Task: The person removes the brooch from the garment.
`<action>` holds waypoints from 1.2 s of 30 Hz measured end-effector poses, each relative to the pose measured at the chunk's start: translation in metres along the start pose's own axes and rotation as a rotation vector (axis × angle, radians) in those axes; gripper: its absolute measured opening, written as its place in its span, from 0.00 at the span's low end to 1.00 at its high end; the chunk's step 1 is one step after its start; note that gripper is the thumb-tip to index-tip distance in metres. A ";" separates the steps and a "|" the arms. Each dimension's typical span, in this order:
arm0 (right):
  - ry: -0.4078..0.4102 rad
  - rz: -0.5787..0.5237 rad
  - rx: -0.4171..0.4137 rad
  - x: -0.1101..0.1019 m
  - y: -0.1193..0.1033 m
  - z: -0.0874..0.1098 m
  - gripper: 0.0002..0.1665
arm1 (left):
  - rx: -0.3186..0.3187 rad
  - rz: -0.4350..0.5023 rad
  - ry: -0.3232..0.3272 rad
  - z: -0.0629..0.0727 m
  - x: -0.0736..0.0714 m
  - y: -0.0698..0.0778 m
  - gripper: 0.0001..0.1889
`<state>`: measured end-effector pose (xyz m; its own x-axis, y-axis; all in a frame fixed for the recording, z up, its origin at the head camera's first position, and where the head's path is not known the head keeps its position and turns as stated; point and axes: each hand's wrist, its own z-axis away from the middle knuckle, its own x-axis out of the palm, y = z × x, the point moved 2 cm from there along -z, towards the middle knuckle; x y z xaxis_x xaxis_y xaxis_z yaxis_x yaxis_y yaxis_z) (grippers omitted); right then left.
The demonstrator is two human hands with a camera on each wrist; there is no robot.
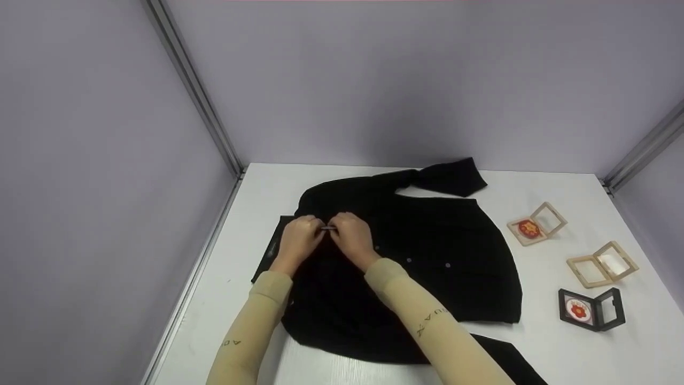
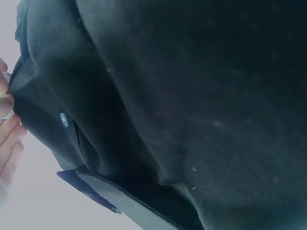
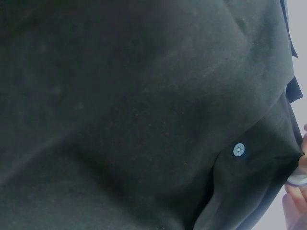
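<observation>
A black buttoned shirt (image 1: 443,230) lies spread flat, collar (image 1: 272,248) to the left and hem to the right. My left hand (image 1: 299,240) and right hand (image 1: 354,235) meet over its front near the collar, fingers curled and pinching the cloth. A small grey piece (image 1: 328,228) spans the gap between the fingertips; what it is I cannot tell. In the right wrist view, cloth is drawn to a point at the fingers (image 3: 303,155), below and right of a pale button (image 3: 239,149). The left wrist view also has a button (image 2: 64,120), beside fingers (image 2: 10,139) at its edge.
On the table's right side stand three small open display frames: a wooden one (image 1: 526,231) with a red-and-yellow disc, another wooden one (image 1: 590,270), and a black one (image 1: 578,310) with a red-and-white disc. One shirt sleeve (image 1: 454,176) reaches toward the back wall (image 1: 374,80).
</observation>
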<state>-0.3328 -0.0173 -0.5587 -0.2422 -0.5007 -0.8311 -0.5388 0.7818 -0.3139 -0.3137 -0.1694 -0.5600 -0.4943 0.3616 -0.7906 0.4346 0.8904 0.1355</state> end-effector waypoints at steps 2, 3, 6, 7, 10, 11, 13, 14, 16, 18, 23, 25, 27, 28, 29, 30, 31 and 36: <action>0.002 -0.003 -0.007 0.000 0.000 0.000 0.03 | 0.003 -0.001 0.002 0.001 0.000 -0.001 0.04; 0.004 -0.005 -0.009 0.000 0.000 0.000 0.03 | 0.003 -0.001 0.002 0.001 0.001 -0.001 0.04; 0.013 -0.001 -0.018 -0.001 -0.001 0.000 0.04 | 0.004 0.000 0.004 0.001 0.001 -0.003 0.03; 0.016 0.000 -0.022 -0.001 -0.001 0.000 0.03 | 0.003 0.001 0.005 0.001 0.002 -0.003 0.03; 0.019 0.002 -0.027 -0.002 0.000 -0.001 0.03 | -0.004 0.002 0.010 0.001 0.003 -0.004 0.02; 0.018 0.002 -0.029 -0.002 0.000 -0.001 0.03 | -0.006 0.000 0.013 0.001 0.003 -0.005 0.02; 0.014 -0.001 -0.029 -0.003 0.000 -0.002 0.03 | -0.008 -0.002 0.018 0.000 0.002 -0.005 0.02; 0.012 -0.001 -0.029 -0.003 0.001 -0.002 0.02 | -0.011 -0.002 0.020 0.000 0.002 -0.004 0.02; 0.008 -0.001 -0.027 -0.003 0.001 -0.003 0.03 | -0.012 -0.003 0.024 -0.001 0.002 -0.004 0.02; -0.002 0.001 -0.022 -0.004 0.001 -0.003 0.03 | -0.013 -0.002 0.028 -0.002 0.002 -0.004 0.02; -0.016 -0.003 -0.019 -0.006 0.003 -0.004 0.03 | -0.008 -0.002 0.037 -0.003 0.003 -0.003 0.02; -0.012 -0.009 -0.023 -0.007 0.003 -0.005 0.03 | -0.005 -0.001 0.043 -0.003 0.003 -0.003 0.02; -0.008 -0.011 -0.025 -0.007 0.004 -0.005 0.04 | -0.002 0.002 0.049 -0.004 0.003 -0.002 0.02; -0.008 -0.012 -0.024 -0.008 0.004 -0.005 0.04 | 0.000 0.004 0.053 -0.005 0.003 -0.002 0.02; -0.005 -0.011 -0.025 -0.008 0.004 -0.006 0.04 | 0.000 0.006 0.055 -0.005 0.002 -0.002 0.02; -0.003 -0.011 -0.027 -0.008 0.004 -0.006 0.03 | 0.001 0.009 0.056 -0.006 0.002 -0.002 0.02; -0.002 -0.009 -0.028 -0.009 0.004 -0.006 0.03 | 0.002 0.011 0.058 -0.006 0.001 -0.002 0.02; 0.016 -0.016 -0.040 -0.011 0.004 -0.006 0.03 | -0.010 0.017 0.039 -0.008 -0.002 0.000 0.02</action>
<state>-0.3375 -0.0108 -0.5476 -0.2459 -0.5195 -0.8183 -0.5746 0.7580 -0.3085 -0.3188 -0.1680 -0.5541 -0.5157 0.3872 -0.7643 0.4362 0.8864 0.1548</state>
